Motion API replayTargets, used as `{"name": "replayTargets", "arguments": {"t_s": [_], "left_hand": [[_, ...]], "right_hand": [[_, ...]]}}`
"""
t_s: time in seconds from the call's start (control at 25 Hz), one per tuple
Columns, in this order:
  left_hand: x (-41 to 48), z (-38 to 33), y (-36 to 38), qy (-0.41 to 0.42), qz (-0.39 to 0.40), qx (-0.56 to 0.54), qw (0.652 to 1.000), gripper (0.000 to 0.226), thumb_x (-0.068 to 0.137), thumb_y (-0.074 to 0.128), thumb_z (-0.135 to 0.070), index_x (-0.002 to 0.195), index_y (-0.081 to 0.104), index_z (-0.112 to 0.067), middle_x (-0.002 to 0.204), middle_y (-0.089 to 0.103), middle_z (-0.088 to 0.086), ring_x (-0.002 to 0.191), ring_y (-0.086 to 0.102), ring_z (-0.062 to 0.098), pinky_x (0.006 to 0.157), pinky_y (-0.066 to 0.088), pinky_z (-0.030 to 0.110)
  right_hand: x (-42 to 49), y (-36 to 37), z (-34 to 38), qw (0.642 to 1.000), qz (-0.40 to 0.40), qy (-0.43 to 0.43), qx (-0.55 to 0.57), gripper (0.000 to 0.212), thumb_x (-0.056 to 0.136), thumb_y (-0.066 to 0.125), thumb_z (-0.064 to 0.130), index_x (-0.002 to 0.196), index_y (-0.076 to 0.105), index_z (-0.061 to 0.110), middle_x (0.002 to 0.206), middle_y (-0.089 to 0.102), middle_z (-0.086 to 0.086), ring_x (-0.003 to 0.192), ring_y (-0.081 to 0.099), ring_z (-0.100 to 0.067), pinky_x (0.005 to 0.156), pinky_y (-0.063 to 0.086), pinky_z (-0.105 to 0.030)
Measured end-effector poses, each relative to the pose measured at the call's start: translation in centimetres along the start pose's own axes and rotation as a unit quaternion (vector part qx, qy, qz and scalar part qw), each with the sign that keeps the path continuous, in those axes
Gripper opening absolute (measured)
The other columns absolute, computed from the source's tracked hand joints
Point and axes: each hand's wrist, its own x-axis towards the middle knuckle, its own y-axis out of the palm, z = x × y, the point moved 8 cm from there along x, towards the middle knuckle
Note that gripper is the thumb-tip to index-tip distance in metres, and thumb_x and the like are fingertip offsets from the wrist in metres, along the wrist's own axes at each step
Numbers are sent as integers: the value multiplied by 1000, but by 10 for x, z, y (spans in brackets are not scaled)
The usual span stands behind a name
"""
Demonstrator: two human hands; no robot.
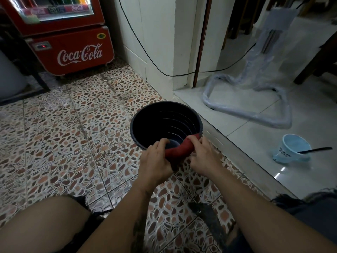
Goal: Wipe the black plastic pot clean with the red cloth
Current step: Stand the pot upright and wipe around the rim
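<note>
The black plastic pot (160, 119) is tilted with its open mouth toward me, over the pebble-patterned floor. The red cloth (179, 149) is draped over the pot's near rim, partly inside it. My left hand (155, 162) grips the near rim at the cloth's left end, fingers curled over the edge. My right hand (204, 157) pinches the cloth against the rim on the right side. The pot's bottom and the lower outer wall are hidden behind my hands.
A red drinks cooler (73, 50) stands at the back left. A raised white-tile step (237, 141) runs along the right, with a light blue scoop (291, 148) and a plastic-wrapped metal frame (255, 99) on it. A black cable (145, 50) hangs by the wall. My knees frame the bottom.
</note>
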Motion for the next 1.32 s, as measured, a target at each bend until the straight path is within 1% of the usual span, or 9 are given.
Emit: {"name": "replayTargets", "arguments": {"t_s": [0.12, 0.28, 0.48, 0.64, 0.8, 0.92, 1.04, 1.16, 1.32], "left_hand": [[-3, 5, 10, 16, 38, 108, 993, 64, 72, 56, -37, 134, 41, -31, 118, 43, -3, 108, 41, 20, 99, 31, 38], [0, 0, 30, 45, 29, 151, 987, 52, 75, 56, -37, 125, 48, -29, 117, 43, -1, 104, 41, 22, 92, 36, 40], [15, -10, 33, 75, -9, 137, 988, 37, 79, 56, -33, 115, 58, -27, 108, 53, -3, 98, 48, 24, 82, 40, 41], [26, -4, 18, 16, -32, -47, 998, 16, 86, 57, -25, 96, 70, -28, 90, 66, -10, 86, 60, 16, 76, 48, 38], [35, 25, 11, -137, -35, -247, 959, 19, 92, 58, -18, 99, 75, -25, 91, 74, -7, 88, 68, 12, 69, 51, 22], [37, 36, 7, -173, -42, -115, 977, 36, 92, 51, -16, 126, 62, -21, 115, 69, 0, 107, 61, 23, 89, 49, 35], [37, 20, 4, -86, -71, -28, 993, 34, 88, 52, -23, 121, 60, -24, 117, 61, 0, 108, 52, 24, 93, 40, 42], [28, 4, 28, 16, 10, 48, 999, 30, 85, 51, -36, 112, 63, -31, 110, 60, -8, 105, 51, 19, 90, 31, 39], [24, 16, 40, 25, 53, 93, 994, 31, 88, 51, -35, 116, 63, -32, 110, 64, -11, 108, 52, 16, 95, 26, 36]], "right_hand": [[3, 1, -1, 999, 2, 8, -42, 53, 82, 66, 17, 129, 50, 37, 118, 37, -1, 111, 43, -23, 87, 44, -35], [10, -6, -4, 999, -21, 18, -27, 30, 92, 62, 23, 119, 63, 35, 114, 46, 4, 100, 42, -14, 78, 37, -32], [24, -18, -4, 995, -5, 51, 89, 17, 81, 68, 20, 92, 75, 32, 93, 70, 6, 85, 64, -12, 73, 58, -35], [42, -34, 2, 966, 11, 108, 236, 13, 79, 78, 20, 87, 72, 30, 90, 70, 7, 86, 66, -12, 68, 53, -27], [48, -46, -2, 926, -81, 154, 336, 13, 82, 73, 30, 95, 69, 31, 98, 71, 5, 93, 68, -18, 80, 59, -38], [33, -36, 1, 948, -63, 114, 290, 20, 90, 63, 19, 108, 67, 27, 97, 68, 6, 92, 66, -14, 74, 52, -25], [15, -5, 9, 998, 15, 8, 57, 32, 89, 61, 26, 119, 66, 35, 117, 63, 8, 115, 52, -18, 101, 44, -42], [6, 10, 17, 991, 18, -72, -112, 46, 88, 58, 34, 134, 59, 33, 135, 55, 11, 130, 36, -19, 112, 21, -46], [11, 9, 18, 986, -24, -99, -130, 37, 89, 57, 32, 125, 64, 32, 127, 60, 10, 126, 40, -19, 113, 23, -46]]}}
